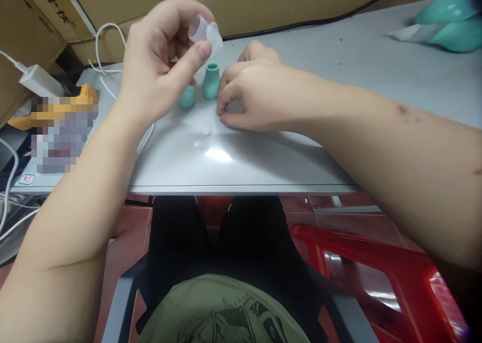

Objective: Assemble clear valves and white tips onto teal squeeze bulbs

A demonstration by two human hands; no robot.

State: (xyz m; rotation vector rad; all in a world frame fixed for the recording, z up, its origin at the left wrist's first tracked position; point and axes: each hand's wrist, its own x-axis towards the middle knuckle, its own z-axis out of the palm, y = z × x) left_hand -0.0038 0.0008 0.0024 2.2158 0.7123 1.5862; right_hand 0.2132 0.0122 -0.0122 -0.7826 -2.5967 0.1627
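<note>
My left hand (160, 56) is raised above the grey table (263, 167) and pinches a small clear plastic cap piece (205, 31) between thumb and fingers. Just below it stand two teal rubber bulbs: a taller one (211, 81) and a shorter one (187, 97). My right hand (250, 94) rests on the table right of the bulbs, fingers curled and pressed down on the surface; what lies under the fingertips is hidden. A small clear disc (205, 128) lies on the table in front of the bulbs.
Cardboard boxes (263, 1) line the table's far edge, with a black cable (320, 21) and white cables (103, 46) along it. A white charger (39, 79) sits at the left. More teal items (452, 21) lie far right. A red plastic stool (376, 272) stands under the table at right.
</note>
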